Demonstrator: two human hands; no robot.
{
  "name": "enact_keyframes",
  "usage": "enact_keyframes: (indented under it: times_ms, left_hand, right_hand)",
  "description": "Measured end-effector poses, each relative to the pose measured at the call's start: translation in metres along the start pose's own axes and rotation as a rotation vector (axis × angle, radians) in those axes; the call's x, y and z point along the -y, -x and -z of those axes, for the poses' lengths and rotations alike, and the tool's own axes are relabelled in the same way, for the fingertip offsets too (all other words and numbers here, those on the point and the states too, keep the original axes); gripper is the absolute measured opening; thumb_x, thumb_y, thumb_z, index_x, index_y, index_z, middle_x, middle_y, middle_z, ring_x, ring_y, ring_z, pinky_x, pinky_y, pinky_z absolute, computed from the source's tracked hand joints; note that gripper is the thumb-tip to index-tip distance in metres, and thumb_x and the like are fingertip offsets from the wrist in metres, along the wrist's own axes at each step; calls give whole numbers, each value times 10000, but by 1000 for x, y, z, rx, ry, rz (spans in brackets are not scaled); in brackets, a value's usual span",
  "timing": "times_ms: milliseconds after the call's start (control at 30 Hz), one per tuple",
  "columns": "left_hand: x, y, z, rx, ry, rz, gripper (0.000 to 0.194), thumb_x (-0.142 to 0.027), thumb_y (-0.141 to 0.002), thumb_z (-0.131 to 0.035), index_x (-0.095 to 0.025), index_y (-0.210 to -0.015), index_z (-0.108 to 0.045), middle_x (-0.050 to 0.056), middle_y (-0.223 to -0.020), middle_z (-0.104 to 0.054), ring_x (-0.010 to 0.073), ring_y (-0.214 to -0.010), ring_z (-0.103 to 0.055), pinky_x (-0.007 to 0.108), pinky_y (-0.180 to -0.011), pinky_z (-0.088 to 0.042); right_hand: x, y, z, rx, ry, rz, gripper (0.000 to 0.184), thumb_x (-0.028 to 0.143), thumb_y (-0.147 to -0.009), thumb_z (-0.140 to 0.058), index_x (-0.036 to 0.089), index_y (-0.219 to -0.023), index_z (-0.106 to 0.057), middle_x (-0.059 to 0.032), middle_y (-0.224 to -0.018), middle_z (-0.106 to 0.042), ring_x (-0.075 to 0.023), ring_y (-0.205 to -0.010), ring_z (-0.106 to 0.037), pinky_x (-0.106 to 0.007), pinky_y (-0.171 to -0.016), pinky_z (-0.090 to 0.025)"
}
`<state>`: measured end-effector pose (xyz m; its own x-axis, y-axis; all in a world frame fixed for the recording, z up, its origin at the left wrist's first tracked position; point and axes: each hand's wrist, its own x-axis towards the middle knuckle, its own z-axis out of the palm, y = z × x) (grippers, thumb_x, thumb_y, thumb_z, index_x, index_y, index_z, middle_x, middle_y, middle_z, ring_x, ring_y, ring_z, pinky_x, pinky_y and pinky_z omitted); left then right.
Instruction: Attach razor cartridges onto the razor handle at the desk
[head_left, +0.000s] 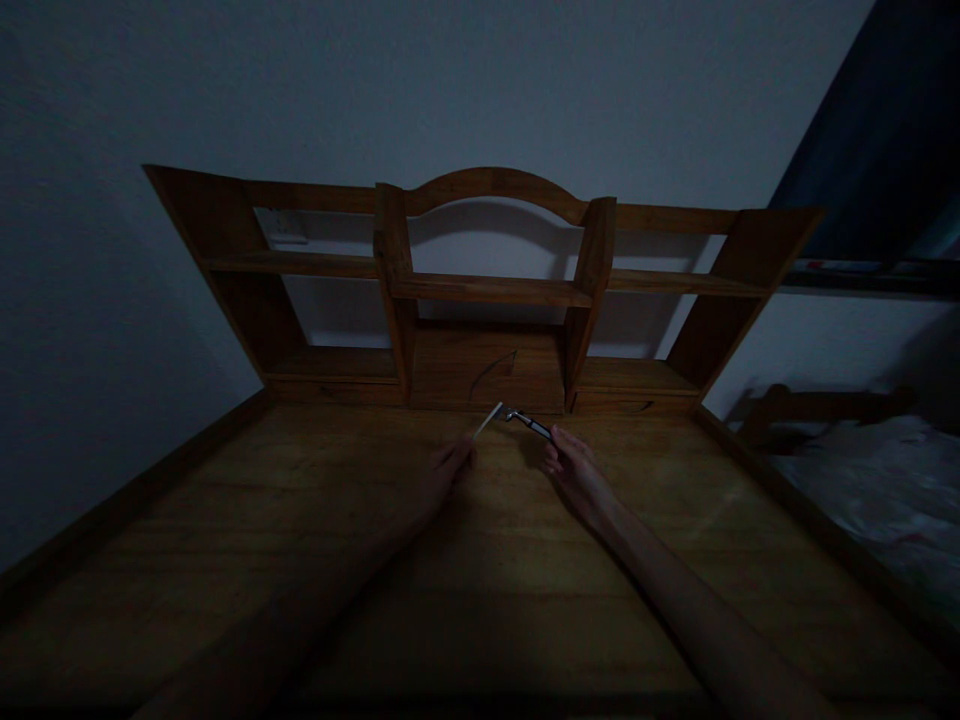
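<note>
A thin pale strip (487,419), with a darker end, slants up from my left hand (451,465), whose fingers are closed around its lower end. My right hand (571,462) grips a slim black-and-silver tool (531,424) with a shiny, bent metal neck. The tool's head points left, close to the strip's upper end; whether they touch I cannot tell. Both hands are above the middle of the wooden desk (480,560). Dim light hides the exact kind of either thing.
Behind the hands stands a wooden shelf unit (491,290) with an arched top rail, against a pale wall (480,90). Raised edges (817,535) border the desk's sides. At the right are a crumpled plastic covering (892,480) and a dark curtain or window (885,140).
</note>
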<state>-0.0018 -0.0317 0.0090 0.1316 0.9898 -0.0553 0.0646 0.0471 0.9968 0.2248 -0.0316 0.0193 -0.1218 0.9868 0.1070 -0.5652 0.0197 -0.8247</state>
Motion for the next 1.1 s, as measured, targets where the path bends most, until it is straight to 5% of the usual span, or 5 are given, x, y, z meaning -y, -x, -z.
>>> enact_keyframes:
  times_ms: [600, 1100]
  left_hand:
    - [-1, 0, 0, -49, 36, -67, 502, -655, -783, -467, -164, -718, -554, -35, -580, -423, 67, -462, -333, 191, -411, -211]
    - [1, 1, -2, -16, 11, 35, 508, -673, -769, -455, -174, -731, -547, -46, -555, -399, 72, -434, -315, 197, -390, -196]
  right_hand:
    - [1, 0, 0, 4, -32, -16, 234, 347, -764, -711, 175, -718, -559, 48, -591, -427, -73, -499, -318, -233, -484, -284]
    - [0, 0, -2, 7, -21, -3, 245, 354, -778, -696, 177, -701, -546, 48, -583, -409, -75, -492, -292, -237, -485, -283]
